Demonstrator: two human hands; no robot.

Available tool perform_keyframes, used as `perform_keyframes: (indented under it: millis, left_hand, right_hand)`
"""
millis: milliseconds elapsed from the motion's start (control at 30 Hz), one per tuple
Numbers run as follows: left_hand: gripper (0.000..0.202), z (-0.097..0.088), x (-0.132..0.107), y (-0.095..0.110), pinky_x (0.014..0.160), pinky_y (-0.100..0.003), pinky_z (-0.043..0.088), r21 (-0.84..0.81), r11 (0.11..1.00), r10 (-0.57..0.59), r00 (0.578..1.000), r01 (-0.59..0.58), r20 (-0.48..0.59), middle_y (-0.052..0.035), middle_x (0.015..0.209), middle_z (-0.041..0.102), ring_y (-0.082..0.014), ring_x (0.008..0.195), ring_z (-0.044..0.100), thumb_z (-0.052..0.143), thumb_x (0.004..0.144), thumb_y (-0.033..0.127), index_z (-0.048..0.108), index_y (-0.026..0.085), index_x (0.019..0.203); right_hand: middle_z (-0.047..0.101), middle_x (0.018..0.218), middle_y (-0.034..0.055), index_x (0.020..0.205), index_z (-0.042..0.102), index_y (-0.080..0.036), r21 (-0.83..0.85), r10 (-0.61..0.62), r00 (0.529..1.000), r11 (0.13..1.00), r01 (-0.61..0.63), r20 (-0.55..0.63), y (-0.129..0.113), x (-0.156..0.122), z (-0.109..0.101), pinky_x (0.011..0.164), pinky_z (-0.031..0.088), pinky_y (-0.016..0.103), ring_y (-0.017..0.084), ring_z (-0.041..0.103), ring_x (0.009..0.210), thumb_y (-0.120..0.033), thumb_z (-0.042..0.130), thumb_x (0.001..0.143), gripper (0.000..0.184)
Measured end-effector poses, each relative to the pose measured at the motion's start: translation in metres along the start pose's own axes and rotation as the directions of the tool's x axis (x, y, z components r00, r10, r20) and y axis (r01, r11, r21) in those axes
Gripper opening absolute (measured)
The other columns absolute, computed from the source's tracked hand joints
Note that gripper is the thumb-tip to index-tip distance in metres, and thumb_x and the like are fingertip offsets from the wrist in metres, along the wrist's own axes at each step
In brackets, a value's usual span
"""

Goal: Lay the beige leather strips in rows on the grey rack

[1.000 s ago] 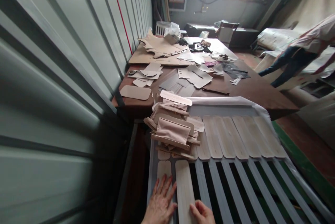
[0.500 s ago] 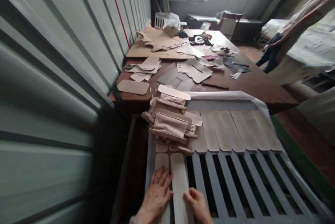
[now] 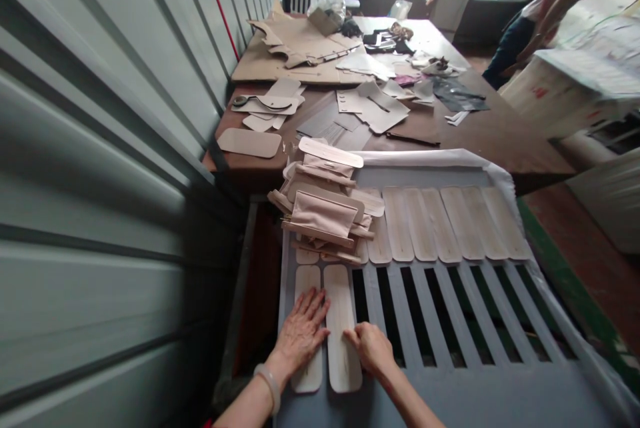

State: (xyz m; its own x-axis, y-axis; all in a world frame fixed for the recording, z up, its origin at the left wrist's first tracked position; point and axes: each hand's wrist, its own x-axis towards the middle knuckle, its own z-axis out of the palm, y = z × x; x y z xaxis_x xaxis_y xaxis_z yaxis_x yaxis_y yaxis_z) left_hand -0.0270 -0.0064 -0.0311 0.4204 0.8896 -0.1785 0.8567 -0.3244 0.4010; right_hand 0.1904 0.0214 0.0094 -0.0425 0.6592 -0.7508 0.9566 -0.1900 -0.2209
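Observation:
My left hand [image 3: 301,333] lies flat with fingers spread on a cream oblong strip [image 3: 306,375] at the near left of a grey slatted rack [image 3: 450,295]. My right hand [image 3: 371,345] has its fingers curled and pressed against the right edge of a second cream strip [image 3: 341,308] lying beside the first. A loose pile of beige leather pieces [image 3: 325,211] sits on the rack just beyond the two strips. Several more cream strips [image 3: 450,223] lie side by side across the far part of the rack.
A brown table [image 3: 500,141] behind the rack carries cardboard patterns [image 3: 295,55], grey and tan cut pieces and scraps. A ribbed metal wall [image 3: 100,148] runs along the left. Another person [image 3: 530,28] stands at the far right by a white-covered bench.
The view has tilted down, so my forearms and the near end of the rack now show. Both hands stay on the two near strips, which lie closer together.

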Motion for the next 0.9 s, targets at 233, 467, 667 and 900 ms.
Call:
perform_keyframes:
  millis: [233,467,667,900]
  left_hand:
    - [0.082,0.010,0.003,0.006,0.114,-0.051,0.027,-0.033,0.999,-0.008,1.000,0.008,-0.022,-0.0047,0.158,0.016,-0.0306,0.144,0.017,0.053,0.084,0.060,0.012,0.031,0.149]
    - [0.080,0.006,0.003,0.008,0.114,-0.053,0.026,-0.042,0.999,-0.024,1.000,0.024,0.000,-0.0038,0.158,0.017,-0.0311,0.144,0.017,0.049,0.085,0.062,0.012,0.034,0.149]
    - [0.081,0.005,0.002,0.009,0.116,-0.052,0.023,-0.063,0.997,-0.041,0.999,0.041,0.010,-0.0027,0.159,0.015,-0.0301,0.145,0.014,0.053,0.084,0.060,0.012,0.033,0.149]
    - [0.082,0.004,0.003,0.014,0.117,-0.052,0.021,-0.084,0.995,-0.057,0.998,0.058,0.014,-0.0017,0.159,0.015,-0.0291,0.145,0.013,0.055,0.083,0.059,0.013,0.033,0.149]
  right_hand:
    - [0.067,0.088,0.0162,0.081,0.067,-0.013,-0.083,-0.009,1.000,0.997,0.007,-0.028,-0.007,0.004,0.002,0.062,0.034,0.032,0.032,0.063,0.087,-0.042,0.055,0.090,0.033]
    - [0.060,0.064,0.0003,0.066,0.054,-0.018,0.065,0.042,0.997,0.997,-0.039,-0.057,0.010,-0.004,0.008,0.050,0.026,0.023,0.013,0.057,0.061,-0.041,0.044,0.097,0.040]
    - [0.060,0.069,-0.0004,0.071,0.052,-0.019,0.047,-0.019,0.996,0.999,0.023,-0.090,0.010,-0.003,0.008,0.055,0.025,0.024,0.014,0.055,0.067,-0.041,0.055,0.093,0.031]
    - [0.060,0.067,-0.0001,0.068,0.052,-0.018,0.043,-0.067,0.997,0.997,0.068,-0.037,0.009,0.001,0.002,0.056,0.026,0.024,0.015,0.054,0.067,-0.036,0.061,0.088,0.028]
